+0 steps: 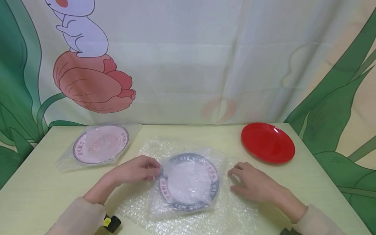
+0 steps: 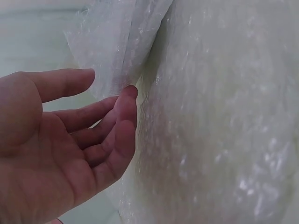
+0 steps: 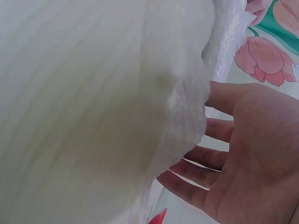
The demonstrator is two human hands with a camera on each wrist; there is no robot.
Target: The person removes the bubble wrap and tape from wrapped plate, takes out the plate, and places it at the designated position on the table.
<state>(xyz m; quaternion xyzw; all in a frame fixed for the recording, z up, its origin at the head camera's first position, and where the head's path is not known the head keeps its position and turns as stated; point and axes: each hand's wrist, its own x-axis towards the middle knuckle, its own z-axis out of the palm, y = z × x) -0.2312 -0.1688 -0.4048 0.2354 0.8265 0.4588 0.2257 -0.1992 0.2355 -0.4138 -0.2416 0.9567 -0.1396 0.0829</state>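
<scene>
A plate [image 1: 189,182] with a grey lettered rim lies in a clear bubble-wrap bag, on top of a larger bubble wrap sheet [image 1: 232,218] at the table's front middle. My left hand [image 1: 138,170] is at the bag's left edge with relaxed, bent fingers. In the left wrist view its thumb stands apart from the fingers, and the fingertips are close to the wrap [image 2: 215,116]. On the other side, my right hand [image 1: 254,181] hovers by the sheet's right part, thumb and fingers spread. In the right wrist view its fingertips overlap the wrap's edge [image 3: 187,119].
A second plate [image 1: 101,143] with a pink rim, also wrapped in clear plastic, lies at the back left of the pale yellow table [image 1: 26,186]. Toward the back right sits a bare red plate [image 1: 268,142]. A printed curtain [image 1: 182,65] hangs behind the table.
</scene>
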